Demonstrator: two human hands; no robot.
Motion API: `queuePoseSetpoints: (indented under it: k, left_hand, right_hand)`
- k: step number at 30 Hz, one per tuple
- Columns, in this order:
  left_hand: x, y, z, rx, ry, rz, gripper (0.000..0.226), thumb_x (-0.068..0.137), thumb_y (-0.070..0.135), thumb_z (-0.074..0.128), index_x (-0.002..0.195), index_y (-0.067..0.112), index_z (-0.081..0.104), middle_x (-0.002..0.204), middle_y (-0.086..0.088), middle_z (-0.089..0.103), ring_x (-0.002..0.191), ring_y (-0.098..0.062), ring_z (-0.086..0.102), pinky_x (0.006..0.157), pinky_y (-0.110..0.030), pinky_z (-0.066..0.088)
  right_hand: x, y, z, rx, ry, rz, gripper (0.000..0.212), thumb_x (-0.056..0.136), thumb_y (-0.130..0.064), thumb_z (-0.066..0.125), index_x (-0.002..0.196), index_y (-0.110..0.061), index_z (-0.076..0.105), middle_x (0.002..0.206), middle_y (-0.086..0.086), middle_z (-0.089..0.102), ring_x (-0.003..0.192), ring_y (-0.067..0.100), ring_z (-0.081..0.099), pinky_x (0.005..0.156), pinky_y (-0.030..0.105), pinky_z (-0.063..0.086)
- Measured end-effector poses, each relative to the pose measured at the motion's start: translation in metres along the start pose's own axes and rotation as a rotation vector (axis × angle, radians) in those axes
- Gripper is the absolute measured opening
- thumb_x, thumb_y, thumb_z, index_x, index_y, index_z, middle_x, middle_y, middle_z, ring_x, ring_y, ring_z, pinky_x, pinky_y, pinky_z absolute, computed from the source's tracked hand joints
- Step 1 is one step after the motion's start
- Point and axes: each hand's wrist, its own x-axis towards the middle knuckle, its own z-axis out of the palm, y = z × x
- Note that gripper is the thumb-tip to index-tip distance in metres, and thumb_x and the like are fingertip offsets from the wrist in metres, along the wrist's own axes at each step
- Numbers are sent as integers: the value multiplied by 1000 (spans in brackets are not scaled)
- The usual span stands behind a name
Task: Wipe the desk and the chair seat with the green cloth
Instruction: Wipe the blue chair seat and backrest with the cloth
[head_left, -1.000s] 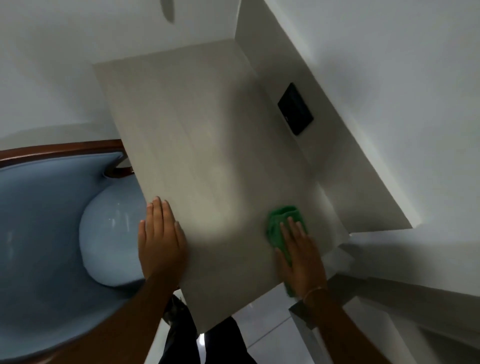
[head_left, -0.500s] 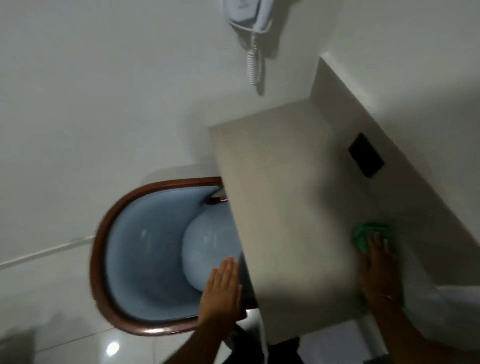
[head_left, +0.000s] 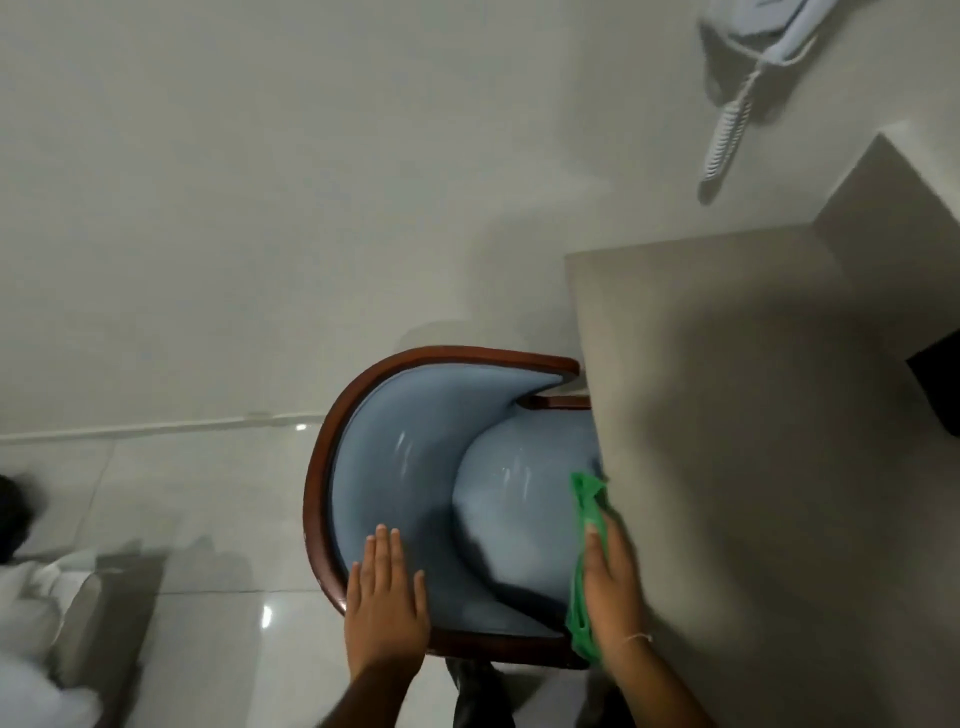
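While left hand (head_left: 387, 603) steadies chair (head_left: 332, 499), cloth (head_left: 584, 561) (seemingly) hangs.

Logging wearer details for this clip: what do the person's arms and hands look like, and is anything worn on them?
Both forearms are bare, with no sleeves in view and no gloves. The left hand shows nothing worn. The right hand has a thin, light thread-like band around the wrist. No rings are discernible in the blur.

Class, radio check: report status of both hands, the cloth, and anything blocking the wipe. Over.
Left hand flat on the blue padded chair's wooden rim. Right hand pressing the green cloth at the pale desk's edge. Nothing in the way.
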Motion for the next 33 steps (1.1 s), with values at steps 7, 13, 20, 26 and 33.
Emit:
queuePoseSetpoints:
  k: [7,13,20,26,33]
  left_hand:
    - [80,-75,16,23,-2,6,69,109,46,17,169,13,7,178,-6,2,165,-22,-2,136,-45,8]
    - [167,-118,-2,119,29,210,75,107,39,30,169,15,-6,178,-7,-13,165,-25,-12,135,-47,1]
    - [215,-128,-15,31,95,328,67,107,34,23,170,18,6,180,-7,-2,166,-24,-6,136,-46,9]
    - [214,-130,-6,32,176,358,64,109,33,11,168,11,17,178,-11,13,166,-28,7,136,-44,10]
    - [217,-128,-2,47,171,316,78,99,19,43,170,16,9,180,-8,7,167,-25,-1,136,-44,7]
  right_hand:
    - [-17,10,170,121,-229,264,46,109,-30,46,155,-22,42,156,4,48,141,23,48,122,44,37]
    - [15,4,285,72,-242,262,47,111,-30,39,158,-25,35,162,5,39,146,25,42,121,41,36]
    - [59,17,380,5,-425,116,61,111,-47,25,165,-24,9,174,-2,7,160,13,9,132,45,11]
    - [46,74,367,-183,-443,49,80,92,-84,26,157,-55,-11,171,-22,-9,159,7,-5,128,40,4]
    - [34,126,283,-554,-685,259,66,94,-78,24,154,-62,2,172,-15,12,152,23,33,124,40,29]
